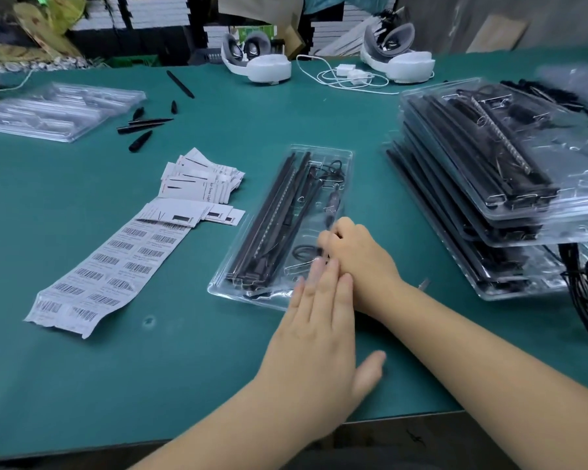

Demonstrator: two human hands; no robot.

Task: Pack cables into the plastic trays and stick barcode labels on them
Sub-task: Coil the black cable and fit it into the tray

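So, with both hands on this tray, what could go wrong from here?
1. The cable might spring out of its slot, because the right hand presses only one part of it.
2. The left hand, lying flat over the near end, may slide the light plastic tray on the table.
3. The tall stack of packed trays on the right leans unevenly; a bump from the right arm could tip it.

A green mat-covered worktable (pixel 190 361) carries a clear plastic tray (pixel 336 157) of black rods and cables at its middle, a long white sheet of barcode labels (pixel 116 269) and a fan of white instruction cards (pixel 197 179) to its left, loose black spike pieces (pixel 143 128), empty clear trays (pixel 58 110) far left, a stack of packed trays (pixel 489 184) on the right, two white headsets (pixel 258 64) and a white coiled cable (pixel 347 78) at the back.
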